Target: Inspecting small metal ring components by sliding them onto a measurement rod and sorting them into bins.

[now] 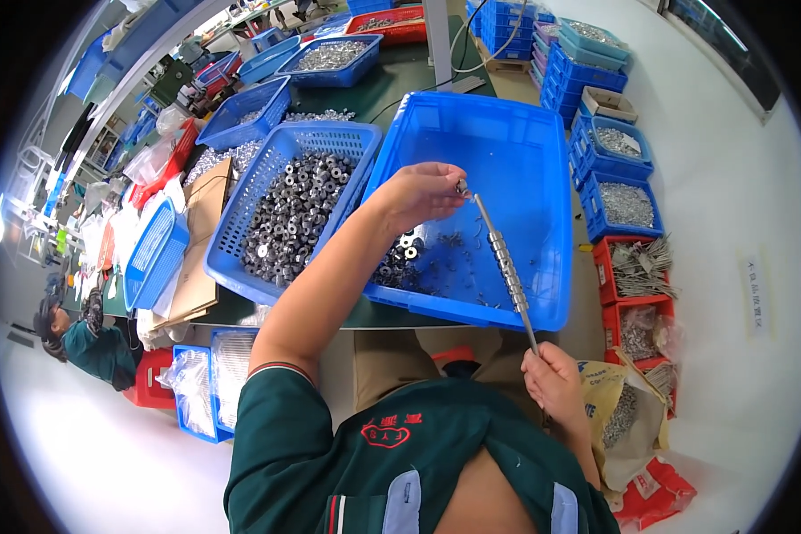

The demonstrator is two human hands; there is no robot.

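Observation:
My right hand [556,384] is closed around the lower end of a thin metal rod [483,214], which slants up and to the left. Several shiny metal rings [505,267] sit threaded on the rod, side by side. At its upper tip, my left hand [425,191] pinches a small metal ring [462,186]; whether it touches the tip I cannot tell. Both hands work over or beside a large blue tub [556,222]. Dark and silver ring-like parts [407,252] lie in the tub's left corner, partly hidden by my left forearm, with dark shavings scattered near them.
Left of the tub stands a blue perforated basket [227,227] full of dark ring-like parts. Cardboard [200,236] and a tilted blue basket [156,249] lie further left. Stacked bins [610,147] of metal parts line the right wall; a sack [636,414] stands near my right arm. A person [93,343] sits far left.

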